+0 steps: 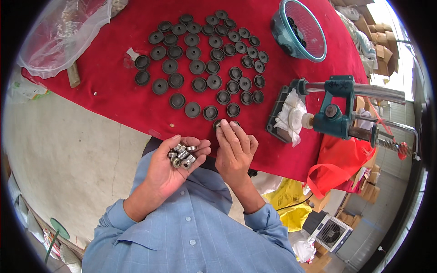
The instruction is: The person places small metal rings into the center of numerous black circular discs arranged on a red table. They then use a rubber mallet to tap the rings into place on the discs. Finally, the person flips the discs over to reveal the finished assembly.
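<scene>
My left hand (166, 166) is cupped palm up, with its fingers curled round several small shiny ball bearings (183, 157). Close to the table's near edge, my right hand (236, 152) points down with its fingers together. Its fingertips press a ball bearing (218, 128) at a round black cap, both mostly hidden under the fingers. Beyond the hands, many round black caps (199, 84) lie spread in loose rows, their hollow sides up and a small hub in the middle of each. The nearest uncovered one is a black cap (210, 112) just past my right fingertips.
A red cloth (123, 104) covers the table. On the right stands a green hand press (339, 107) with a steel column and white plastic at its base. A teal basket (298, 29) holds dark parts at the back right. Clear plastic (63, 41) lies at the far left.
</scene>
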### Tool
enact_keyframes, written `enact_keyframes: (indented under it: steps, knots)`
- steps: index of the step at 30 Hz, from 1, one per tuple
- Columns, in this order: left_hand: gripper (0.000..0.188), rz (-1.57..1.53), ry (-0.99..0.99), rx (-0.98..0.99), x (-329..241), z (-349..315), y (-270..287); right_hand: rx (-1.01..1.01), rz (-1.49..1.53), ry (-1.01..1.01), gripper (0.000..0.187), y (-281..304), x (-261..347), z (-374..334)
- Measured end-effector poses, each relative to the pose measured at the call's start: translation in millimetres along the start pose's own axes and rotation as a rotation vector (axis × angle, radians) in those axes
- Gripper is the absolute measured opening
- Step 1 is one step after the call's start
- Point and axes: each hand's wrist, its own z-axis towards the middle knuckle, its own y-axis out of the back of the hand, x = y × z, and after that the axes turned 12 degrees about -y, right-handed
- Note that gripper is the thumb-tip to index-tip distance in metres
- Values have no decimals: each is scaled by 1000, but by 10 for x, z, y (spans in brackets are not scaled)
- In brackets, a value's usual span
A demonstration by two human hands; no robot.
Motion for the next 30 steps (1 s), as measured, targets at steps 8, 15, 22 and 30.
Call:
enact_keyframes:
  steps: [8, 15, 22, 30]
  knots:
    - [44, -17, 17, 14, -9, -12, -14, -4, -7, -54, 30, -19, 21, 31]
    - [47, 24, -25, -14, -56, -32, -178, 35, 223, -179, 34, 108, 146, 137]
    - [43, -70, -16, 104, -40, 26, 166, 296, 512, 54, 33, 193, 415, 356]
    - [49, 64, -54, -10, -155, -74, -60, 9, 480, -44, 28, -4, 347, 638]
